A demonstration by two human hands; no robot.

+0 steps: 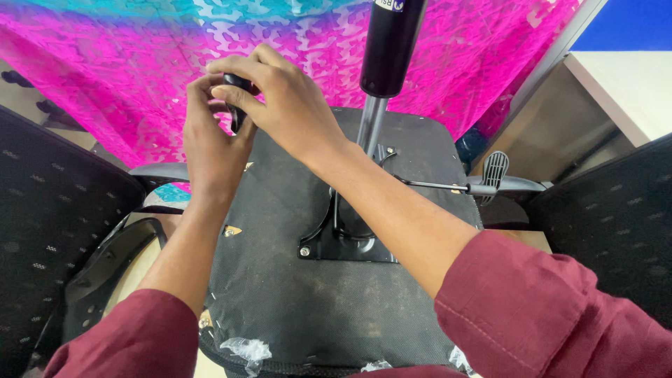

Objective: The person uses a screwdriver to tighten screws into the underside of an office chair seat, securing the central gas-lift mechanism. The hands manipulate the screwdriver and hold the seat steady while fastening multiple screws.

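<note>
right now both hands meet at the far edge of an upturned office chair seat (pixel 301 294), its dark fabric underside facing up. the left hand (pixel 210 143) reaches up from below with its fingers curled around a small black part (pixel 236 105), and the right hand (pixel 283 98) comes across from the right and closes over the top of the same part, thumb and forefinger pinched on it. so both hands are clamped together on that one piece, touching each other; what the part is exactly i cannot tell, since the fingers hide most of it

just right of the right wrist a chrome gas lift column (pixel 371 122) rises from a black metal plate (pixel 346 241) bolted to the seat, with a wide black cylinder (pixel 390 45) on top. further right, a thin rod ends in a grey lever paddle (pixel 493 170). beyond the hands hangs a bright pink and turquoise patterned cloth (pixel 119 63). both forearms wear maroon sleeves (pixel 553 315). dark mesh chair backs (pixel 49 231) stand well to the left and right of the hands, and bits of torn clear plastic (pixel 245 348) cling to the near seat edge
</note>
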